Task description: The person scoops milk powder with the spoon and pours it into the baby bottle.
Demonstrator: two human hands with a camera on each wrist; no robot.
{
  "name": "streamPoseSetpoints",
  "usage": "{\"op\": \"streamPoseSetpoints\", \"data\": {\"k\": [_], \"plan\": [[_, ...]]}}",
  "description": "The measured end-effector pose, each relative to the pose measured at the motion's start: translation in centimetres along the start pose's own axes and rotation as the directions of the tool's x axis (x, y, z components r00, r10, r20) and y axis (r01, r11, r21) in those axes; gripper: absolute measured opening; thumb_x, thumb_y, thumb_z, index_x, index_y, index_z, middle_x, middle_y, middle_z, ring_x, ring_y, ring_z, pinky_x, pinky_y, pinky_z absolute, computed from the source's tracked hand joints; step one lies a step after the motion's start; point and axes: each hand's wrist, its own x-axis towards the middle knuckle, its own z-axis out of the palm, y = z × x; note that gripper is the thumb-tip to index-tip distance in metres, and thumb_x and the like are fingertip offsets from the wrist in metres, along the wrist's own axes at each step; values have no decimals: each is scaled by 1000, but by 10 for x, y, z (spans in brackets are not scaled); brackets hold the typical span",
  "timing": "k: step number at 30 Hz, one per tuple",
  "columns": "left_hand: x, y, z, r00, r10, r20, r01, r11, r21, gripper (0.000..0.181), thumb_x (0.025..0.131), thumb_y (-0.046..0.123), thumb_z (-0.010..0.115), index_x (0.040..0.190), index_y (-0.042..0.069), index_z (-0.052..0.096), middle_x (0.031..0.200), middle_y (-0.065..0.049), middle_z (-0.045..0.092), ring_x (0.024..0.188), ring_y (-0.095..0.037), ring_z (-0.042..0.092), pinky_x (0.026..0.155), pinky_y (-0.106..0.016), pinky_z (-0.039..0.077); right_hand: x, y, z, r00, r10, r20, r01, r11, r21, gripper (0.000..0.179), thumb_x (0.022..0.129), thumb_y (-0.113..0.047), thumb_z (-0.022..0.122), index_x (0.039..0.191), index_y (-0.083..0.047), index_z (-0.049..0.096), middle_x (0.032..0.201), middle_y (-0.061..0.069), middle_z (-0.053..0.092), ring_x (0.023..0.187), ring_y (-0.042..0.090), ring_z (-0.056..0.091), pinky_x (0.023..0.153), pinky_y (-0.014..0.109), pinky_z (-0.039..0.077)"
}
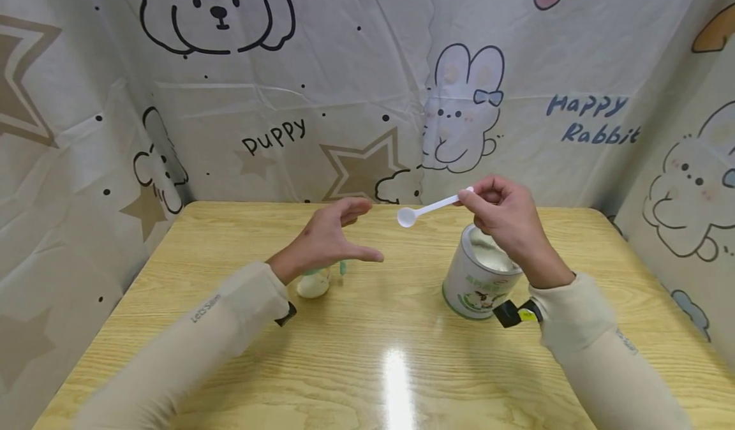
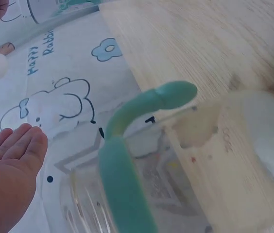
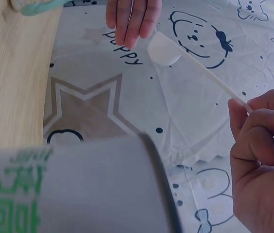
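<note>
My right hand (image 1: 511, 222) pinches the end of a white measuring scoop's handle between thumb and fingers, above a tin of white powder. The scoop (image 1: 408, 217) points left, toward my other hand, its bowl clear of everything. Beneath that hand stands the open tin (image 1: 473, 286), with powder (image 1: 490, 254) showing inside. My left hand (image 1: 327, 237) is held in the air, fingers and thumb spread apart, with nothing in it. A clear bottle (image 1: 312, 286) with pale contents sits below it, partly hidden by the wrist. Its green handle (image 2: 125, 179) shows large in the left wrist view.
The wooden table (image 1: 344, 360) carries the bottle at left and the tin at right. A cloth curtain (image 1: 356, 79) printed with cartoon animals closes off the back and both sides. Dark wrist straps (image 1: 517, 314) are worn at the cuffs.
</note>
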Motion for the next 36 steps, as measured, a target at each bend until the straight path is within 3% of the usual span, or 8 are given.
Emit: {"op": "streamPoseSetpoints", "data": {"k": [16, 23, 28, 36], "plan": [[10, 10, 21, 999, 16, 37, -16, 1000, 2, 97, 66, 24, 96, 146, 3, 44, 149, -10, 47, 136, -24, 47, 112, -29, 39, -7, 10, -27, 999, 13, -48, -14, 1000, -22, 17, 96, -17, 69, 93, -4, 57, 83, -12, 71, 57, 9, 44, 48, 18, 39], [15, 15, 34, 998, 23, 60, -23, 1000, -2, 100, 65, 25, 97, 147, 3, 43, 150, -10, 46, 136, -25, 47, 112, -30, 40, -13, 14, -40, 995, 60, -83, -67, 994, -89, 22, 97, -24, 68, 98, -5, 57, 85, -13, 70, 63, 11, 48, 53, 16, 45], [19, 17, 44, 996, 36, 84, -34, 999, -23, 100, 65, 24, 96, 147, 4, 42, 151, -10, 45, 137, -23, 46, 111, -27, 39, -17, 19, -51, 992, 82, -100, -88, 994, -64, 22, 97, -23, 69, 98, -5, 57, 81, -11, 67, 61, 11, 47, 51, 17, 44], [26, 22, 55, 993, 64, 97, -63, 998, -11, 102, 65, 25, 97, 148, 5, 41, 152, -10, 44, 139, -24, 44, 111, -26, 39, -19, 27, -63, 992, 62, -110, -57, 997, 46, 13, 96, -15, 69, 93, -6, 60, 75, -7, 66, 55, 11, 44, 47, 21, 37]]}}
